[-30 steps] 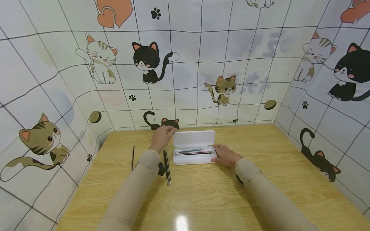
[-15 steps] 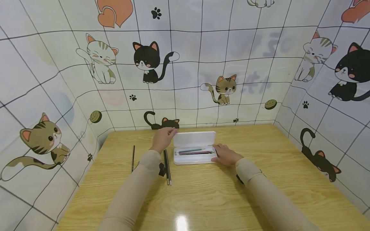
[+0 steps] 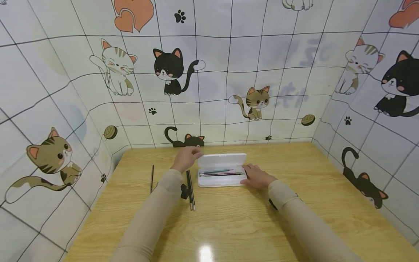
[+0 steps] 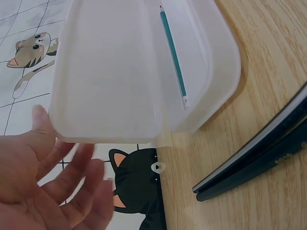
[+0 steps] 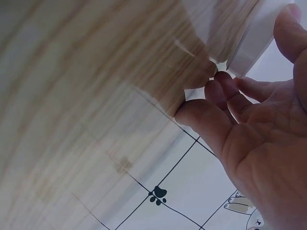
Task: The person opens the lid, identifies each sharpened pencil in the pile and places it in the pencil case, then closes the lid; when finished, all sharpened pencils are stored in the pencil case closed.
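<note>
A white plastic pencil case (image 3: 222, 183) lies on the table with its lid (image 3: 222, 160) raised at the back. Several pencils (image 3: 216, 174) lie in its base, among them a green one (image 4: 173, 57). At the lid's left corner, my left hand (image 3: 187, 158) pinches the edge between thumb and fingers. My right hand (image 3: 258, 177) holds the right end of the base, thumb at the front and fingers behind. Beside my left forearm lie two dark pencils (image 3: 190, 191), apart from the case.
Another dark pencil (image 3: 152, 178) lies further left on the wooden table (image 3: 229, 225), partly hidden by my left sleeve. A cat-print cloth (image 3: 212, 80) rises behind the table and along both sides.
The lid has tipped forward a little toward the base, with my left hand moving along at its corner. My right hand stays at the base's right end. The head view has shifted slightly.
</note>
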Available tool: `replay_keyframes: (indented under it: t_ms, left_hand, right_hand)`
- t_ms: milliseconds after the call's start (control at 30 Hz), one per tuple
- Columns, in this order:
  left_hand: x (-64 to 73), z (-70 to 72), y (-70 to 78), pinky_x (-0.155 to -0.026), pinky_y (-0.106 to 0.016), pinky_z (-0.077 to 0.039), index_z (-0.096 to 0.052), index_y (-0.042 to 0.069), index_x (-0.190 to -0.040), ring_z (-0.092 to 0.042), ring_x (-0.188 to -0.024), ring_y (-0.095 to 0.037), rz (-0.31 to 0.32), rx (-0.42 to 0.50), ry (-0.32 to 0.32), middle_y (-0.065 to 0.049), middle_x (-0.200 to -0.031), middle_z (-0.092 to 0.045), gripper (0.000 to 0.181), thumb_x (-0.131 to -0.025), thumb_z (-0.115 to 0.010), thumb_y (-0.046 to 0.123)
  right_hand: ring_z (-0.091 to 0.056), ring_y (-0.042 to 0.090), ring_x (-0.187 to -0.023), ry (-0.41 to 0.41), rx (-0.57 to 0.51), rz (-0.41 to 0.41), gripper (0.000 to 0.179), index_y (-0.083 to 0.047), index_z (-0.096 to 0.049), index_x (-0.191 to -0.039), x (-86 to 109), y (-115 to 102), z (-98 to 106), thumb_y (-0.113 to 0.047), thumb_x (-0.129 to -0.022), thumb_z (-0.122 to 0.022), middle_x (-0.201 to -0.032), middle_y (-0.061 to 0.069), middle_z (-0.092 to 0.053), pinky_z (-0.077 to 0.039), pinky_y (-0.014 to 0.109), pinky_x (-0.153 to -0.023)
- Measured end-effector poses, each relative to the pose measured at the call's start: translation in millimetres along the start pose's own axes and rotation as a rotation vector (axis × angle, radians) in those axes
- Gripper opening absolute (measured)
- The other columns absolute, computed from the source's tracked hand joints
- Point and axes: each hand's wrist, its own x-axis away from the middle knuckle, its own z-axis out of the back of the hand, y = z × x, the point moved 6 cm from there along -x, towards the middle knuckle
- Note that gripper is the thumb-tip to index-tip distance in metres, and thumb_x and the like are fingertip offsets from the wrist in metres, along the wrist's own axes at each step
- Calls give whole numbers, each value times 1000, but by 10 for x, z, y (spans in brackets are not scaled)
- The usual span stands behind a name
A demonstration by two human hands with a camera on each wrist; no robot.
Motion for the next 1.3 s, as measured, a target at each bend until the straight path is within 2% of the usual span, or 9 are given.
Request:
replay_keyframes:
  t_ms: [267, 400, 600, 800, 1000, 1067, 1167, 1233, 1300]
  left_hand:
    - [9, -38, -52, -89, -44, -54, -73, 11, -122, -67, -96, -22, -20, 2, -96, -8, -115, -72, 34, -105, -56, 35]
    - [20, -18, -64, -89, -45, -55, -75, 10, -118, -68, -93, -21, -20, 14, -100, -8, -114, -73, 33, -105, -57, 35]
    - [23, -7, -56, -86, -44, -55, -78, 10, -110, -67, -90, -20, -29, 5, -115, -6, -107, -73, 32, -105, -58, 35]
    - [41, 8, -39, -82, -43, -53, -79, 7, -106, -65, -88, -23, 4, 5, -125, -13, -105, -74, 38, -103, -60, 39]
    - [39, -26, -28, -80, -42, -52, -79, 5, -92, -64, -86, -25, 11, -12, -166, -13, -99, -74, 45, -101, -61, 46]
    - [34, -35, -25, -80, -42, -53, -78, 4, -92, -65, -86, -26, 1, -6, -181, -14, -99, -74, 47, -101, -60, 46]
    - [30, -33, -31, -81, -43, -53, -77, 3, -90, -67, -90, -29, -10, -1, -195, -15, -100, -74, 48, -102, -59, 45]
    - [28, -25, -38, -83, -43, -53, -78, 6, -85, -68, -96, -32, -16, 8, -201, -16, -101, -75, 44, -101, -61, 44]
    - [25, -23, -51, -81, -43, -53, -75, 7, -75, -68, -98, -35, -22, 13, -211, -17, -100, -74, 46, -101, -62, 43]
  right_hand:
    - [-25, 49, -144, -23, -16, -2, 80, 8, -24, -156, -22, 18, -17, -42, -103, -58, -157, 32, -27, -29, 61, -114]
    - [-26, 50, -144, -85, -135, 12, 79, 12, -20, -155, -20, 1, 27, -38, -105, -56, -155, 34, -29, -28, 62, -114]
    - [-31, 49, -144, -118, -386, -75, 77, 10, -17, -157, 1, 50, 302, -45, -109, -42, -156, 32, -32, -32, 61, -113]
    - [-33, 50, -142, -67, -502, -104, 78, 7, -29, -154, -34, 17, 609, -55, -108, -34, -156, 32, -31, -42, 60, -106]
    - [-45, 48, -135, -80, -536, -115, 65, 13, -37, -147, -108, -12, 684, -41, -111, -38, -148, 33, -40, -46, 56, -103]
    - [-48, 49, -132, -81, -540, -108, 58, 13, -46, -141, -129, -21, 693, -36, -111, -40, -148, 34, -41, -47, 56, -103]
    - [-52, 47, -130, -86, -519, -104, 44, 8, -60, -110, -144, -33, 709, -33, -111, -43, -151, 32, -41, -47, 53, -104]
    - [-54, 46, -129, -91, -499, -101, 42, -2, -54, -83, -146, -46, 722, -32, -110, -45, -150, 29, -44, -47, 51, -105]
    - [-54, 45, -129, -100, -480, -98, 44, -10, -40, -72, -140, -62, 732, -32, -110, -46, -149, 27, -46, -46, 51, -105]
